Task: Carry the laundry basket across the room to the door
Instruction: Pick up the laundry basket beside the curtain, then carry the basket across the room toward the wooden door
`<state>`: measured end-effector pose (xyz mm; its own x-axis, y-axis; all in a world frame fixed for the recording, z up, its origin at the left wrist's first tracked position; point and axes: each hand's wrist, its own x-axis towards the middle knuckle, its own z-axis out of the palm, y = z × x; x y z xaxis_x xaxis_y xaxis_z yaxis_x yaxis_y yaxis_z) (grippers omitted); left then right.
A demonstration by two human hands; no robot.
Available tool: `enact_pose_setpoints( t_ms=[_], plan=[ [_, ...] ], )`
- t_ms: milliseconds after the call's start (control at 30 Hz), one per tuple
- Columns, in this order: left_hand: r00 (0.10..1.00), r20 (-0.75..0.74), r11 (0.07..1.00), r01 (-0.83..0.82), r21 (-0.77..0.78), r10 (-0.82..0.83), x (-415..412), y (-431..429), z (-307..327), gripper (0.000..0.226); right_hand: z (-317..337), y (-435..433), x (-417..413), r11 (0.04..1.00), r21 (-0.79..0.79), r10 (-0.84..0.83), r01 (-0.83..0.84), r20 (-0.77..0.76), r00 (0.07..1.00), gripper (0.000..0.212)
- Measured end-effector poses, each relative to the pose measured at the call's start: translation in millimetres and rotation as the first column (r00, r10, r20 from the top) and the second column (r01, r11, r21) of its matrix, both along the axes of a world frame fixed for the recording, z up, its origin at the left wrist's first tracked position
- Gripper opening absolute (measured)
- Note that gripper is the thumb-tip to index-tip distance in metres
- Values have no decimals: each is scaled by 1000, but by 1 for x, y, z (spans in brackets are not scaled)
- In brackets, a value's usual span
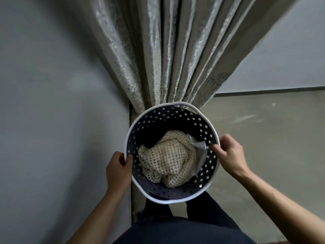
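A round laundry basket (175, 105), dark blue with diamond holes and a white rim, is right in front of me at the middle of the view. Inside lies a cream open-knit cloth (167, 159) with a grey piece of fabric beside it at the right wall. My left hand (117, 166) grips the rim on the left side, thumb inside. On the opposite side, my right hand (228, 154) holds the rim with its fingers curled over the edge. Whether the basket rests on the floor or hangs in my hands I cannot tell.
A grey patterned curtain (175, 59) hangs straight ahead, its hem touching the basket's far rim. A plain grey wall (52, 103) runs close on the left. Bare concrete floor (263, 147) stretches to the right. My dark trousers show below the basket.
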<state>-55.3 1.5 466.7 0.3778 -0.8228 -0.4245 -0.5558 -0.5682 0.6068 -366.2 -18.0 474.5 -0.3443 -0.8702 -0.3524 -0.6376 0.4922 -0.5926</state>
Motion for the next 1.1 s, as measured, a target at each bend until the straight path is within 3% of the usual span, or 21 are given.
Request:
enact_pose_setpoints(
  t_ms=[233, 500, 667, 1100],
  plan=[
    [992, -14, 981, 122, -150, -125, -20, -10, 60, 35, 58, 45, -18, 974, -72, -206, 216, 122, 971, 11],
    [950, -42, 925, 289, -247, -308, -89, -44, 110, 32, 109, 86, -67, 879, -174, -402, 443, 225, 887, 9],
    [913, -58, 877, 369, -308, -404, -171, -68, 132, 20, 120, 106, -127, 775, -198, -528, 600, 317, 788, 9],
    [723, -127, 707, 596, -381, -679, -414, -110, 170, 22, 143, 149, -302, 501, -253, -742, 828, 367, 561, 8]
  ],
)
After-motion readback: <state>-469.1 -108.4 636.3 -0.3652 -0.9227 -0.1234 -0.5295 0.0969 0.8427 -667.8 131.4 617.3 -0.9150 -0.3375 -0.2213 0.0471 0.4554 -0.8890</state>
